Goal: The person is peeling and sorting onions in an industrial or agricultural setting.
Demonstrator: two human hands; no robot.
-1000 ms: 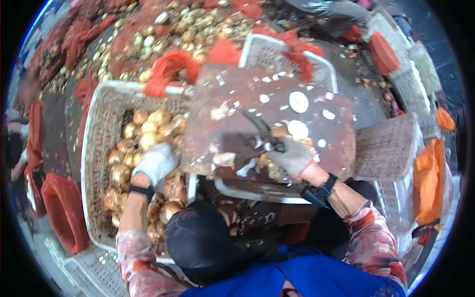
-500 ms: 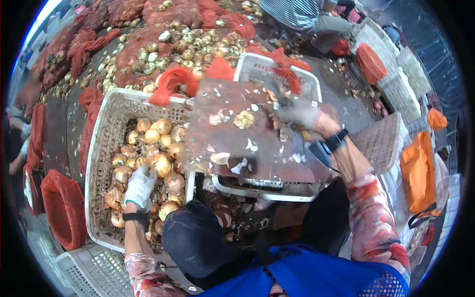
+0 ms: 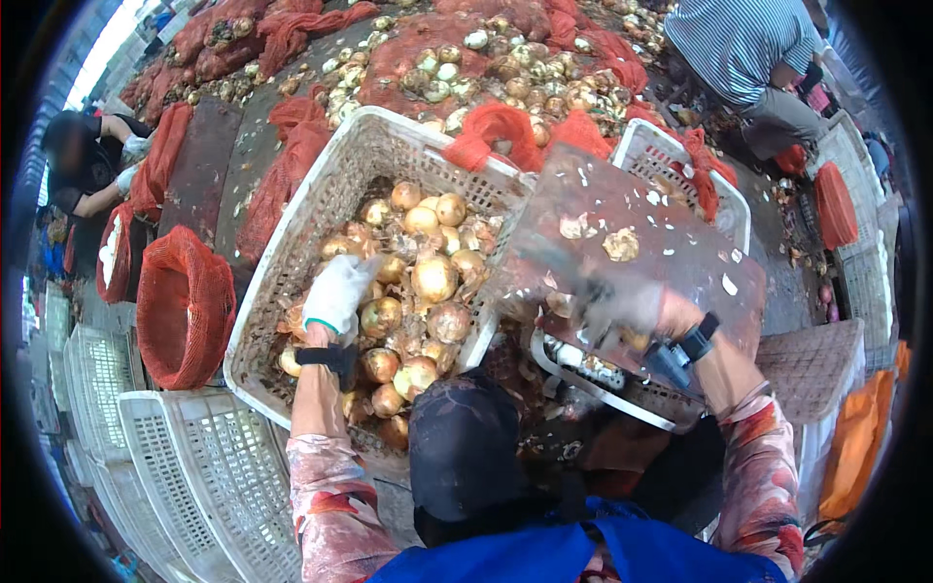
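My left hand, in a white glove, reaches into a white plastic crate of yellow onions. Its fingers are apart over the onions at the crate's left side, with nothing visible in them. My gloved right hand is smeared by motion above the near part of a brown board. Its fingers look curled round something dark and blurred that I cannot make out. Loose onion skins and pale scraps lie on the board. A dark device is strapped at my right wrist.
A second white crate sits partly under the board. Red mesh sacks stand at the left, near stacked white crates. Onions in red netting cover the far floor. One person sits at far right, another at far left.
The view has swung, so the crate and board appear further right. My left hand has shifted toward the crate's left side. My right hand has come nearer, to the board's near part.
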